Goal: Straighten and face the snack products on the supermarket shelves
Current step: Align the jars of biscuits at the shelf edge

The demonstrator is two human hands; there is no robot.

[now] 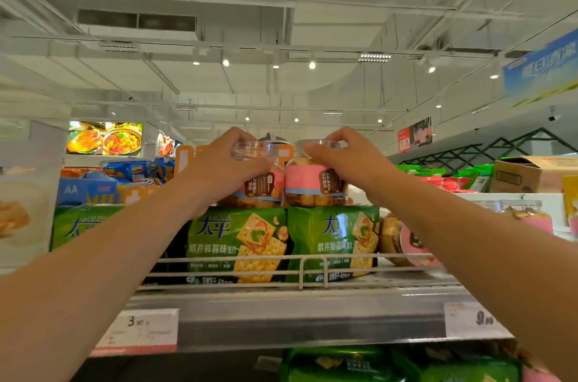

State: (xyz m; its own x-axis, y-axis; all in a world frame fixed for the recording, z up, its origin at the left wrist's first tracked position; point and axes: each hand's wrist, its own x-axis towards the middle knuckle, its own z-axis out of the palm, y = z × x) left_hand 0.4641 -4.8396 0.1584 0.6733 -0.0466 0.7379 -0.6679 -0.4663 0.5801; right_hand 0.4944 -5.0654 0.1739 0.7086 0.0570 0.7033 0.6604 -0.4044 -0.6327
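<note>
Left hand [219,159] gripped left jar [259,184], right hand [341,156] gripped right jar [316,184], both atop green cracker packs [237,241]. Best: rotate labels forward, align edges, keep upright.

two clear pink-banded biscuit jars [316,181] stand upright, side by side, atop green cracker bags [237,241]

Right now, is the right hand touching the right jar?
Touching. The head view shows the right hand with fingers curled over the right jar's lid.
</note>
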